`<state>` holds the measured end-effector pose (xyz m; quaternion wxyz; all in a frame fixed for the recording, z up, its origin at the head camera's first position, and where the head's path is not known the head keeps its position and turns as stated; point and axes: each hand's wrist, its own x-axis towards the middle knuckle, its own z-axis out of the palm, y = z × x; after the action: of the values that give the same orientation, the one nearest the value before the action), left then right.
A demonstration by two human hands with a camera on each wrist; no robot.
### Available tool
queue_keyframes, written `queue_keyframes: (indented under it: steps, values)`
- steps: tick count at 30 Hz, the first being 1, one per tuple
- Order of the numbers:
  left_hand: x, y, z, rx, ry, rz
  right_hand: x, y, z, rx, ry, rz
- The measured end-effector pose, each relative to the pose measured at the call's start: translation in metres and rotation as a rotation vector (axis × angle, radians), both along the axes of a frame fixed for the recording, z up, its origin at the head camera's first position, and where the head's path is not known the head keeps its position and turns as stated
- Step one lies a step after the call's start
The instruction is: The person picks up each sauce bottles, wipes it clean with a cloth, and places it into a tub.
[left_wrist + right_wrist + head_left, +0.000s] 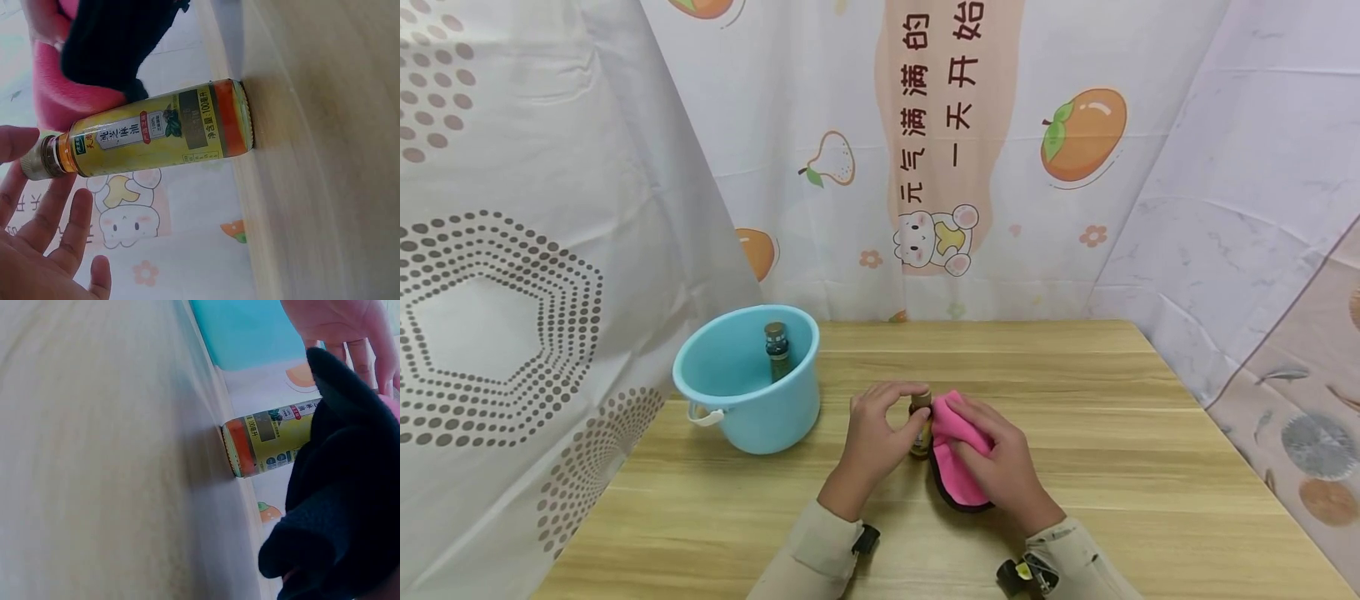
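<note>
A small glass bottle of sesame oil (150, 132) with a yellow label and a metal-coloured cap stands upright on the table. My left hand (874, 437) pinches it by the cap and neck between thumb and fingers. To its right, my right hand (1006, 467) grips a bunched cloth (961, 477), pink on one face and black on the other. The cloth lies up against the bottle's right side. From the right wrist, its black face (350, 487) covers the bottle's upper part, while the base and lower label show.
A light blue bucket (771, 421) with a white handle grip stands at the left of the wooden table (1105, 433). Inside it leans another dark bottle (778, 354) with a brown cap. Patterned curtains (820, 100) hang behind the table and along both sides.
</note>
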<state>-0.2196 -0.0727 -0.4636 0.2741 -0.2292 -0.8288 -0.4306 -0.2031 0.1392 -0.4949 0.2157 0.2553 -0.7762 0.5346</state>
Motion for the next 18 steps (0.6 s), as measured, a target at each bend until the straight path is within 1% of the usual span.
queue_keyframes:
  steps: [2,5,8,12,15,18]
  values:
    - [0.0001,0.0002,0.0,0.001,-0.001,0.002,-0.0004,0.0002,-0.0011,0.003,-0.032,0.015]
    - [0.0003,0.0006,0.0004,0.009,0.01,-0.005,-0.0007,0.0003,-0.0029,0.018,-0.093,0.01]
    - [0.0004,0.001,0.0001,0.016,0.022,-0.008,-0.0009,-0.0001,-0.0039,0.061,-0.149,-0.026]
    - [0.0006,0.0015,-0.0004,0.026,0.019,-0.01,-0.001,-0.0006,-0.0048,0.133,-0.225,-0.072]
    - [0.001,0.0021,-0.0003,0.028,0.014,-0.01,-0.0008,-0.0004,-0.0059,0.17,-0.285,-0.081]
    - [0.0012,0.0023,0.0001,0.029,0.007,-0.005,-0.001,-0.0004,-0.006,0.193,-0.326,-0.082]
